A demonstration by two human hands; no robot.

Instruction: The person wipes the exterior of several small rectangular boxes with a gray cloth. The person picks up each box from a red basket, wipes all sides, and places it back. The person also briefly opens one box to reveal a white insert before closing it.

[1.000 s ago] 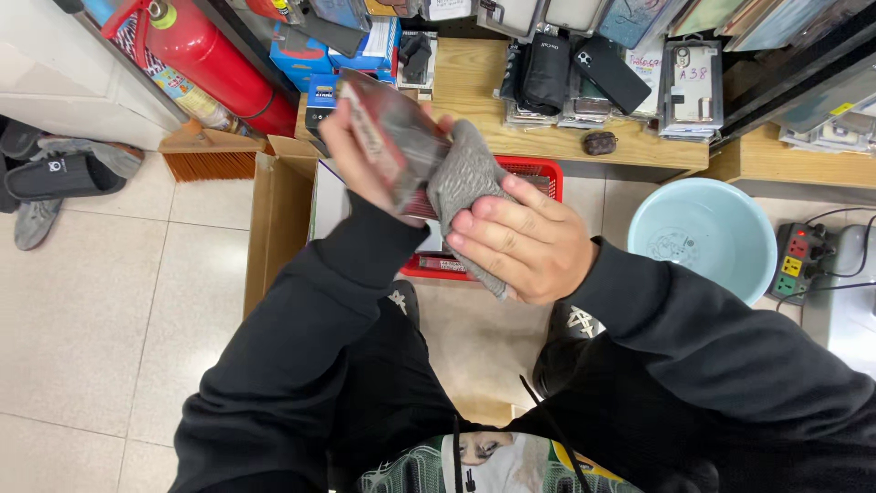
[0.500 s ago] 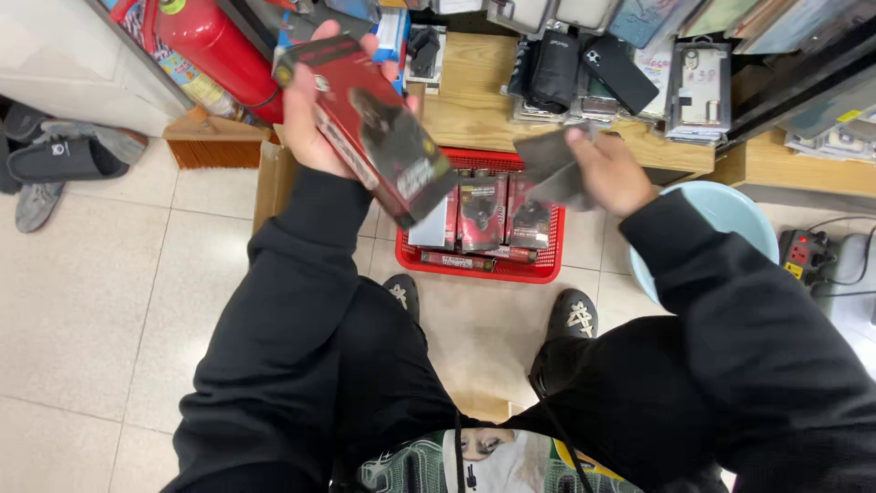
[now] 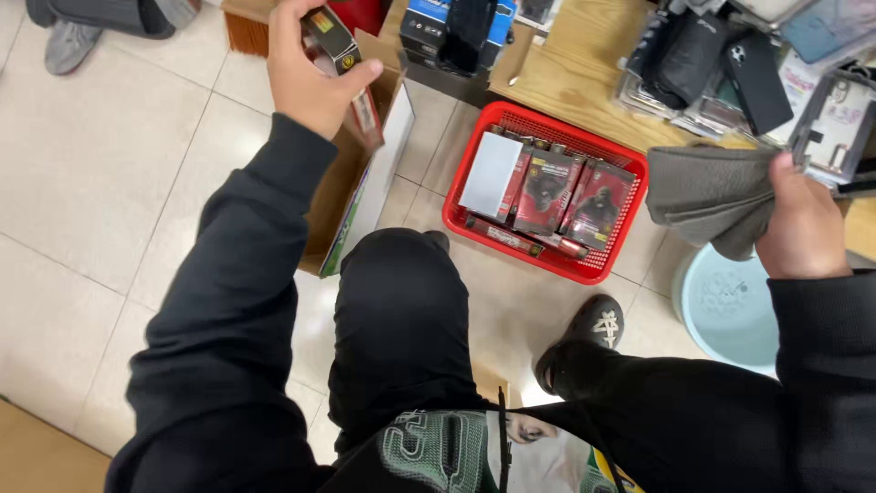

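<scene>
Head view: left hand (image 3: 310, 78) has its fingers clamped around a boxed product (image 3: 339, 55) above the open cardboard box (image 3: 360, 183). Right hand (image 3: 808, 228) grips a grey cloth (image 3: 707, 192), fingers closed, beside the red basket (image 3: 547, 260).

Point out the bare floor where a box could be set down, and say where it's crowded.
Bare tiles lie left of the cardboard box, out to the grey shoe. A smaller patch sits between the red basket and the black shoe. The basket is full, and the wooden shelf is packed with cases.
</scene>
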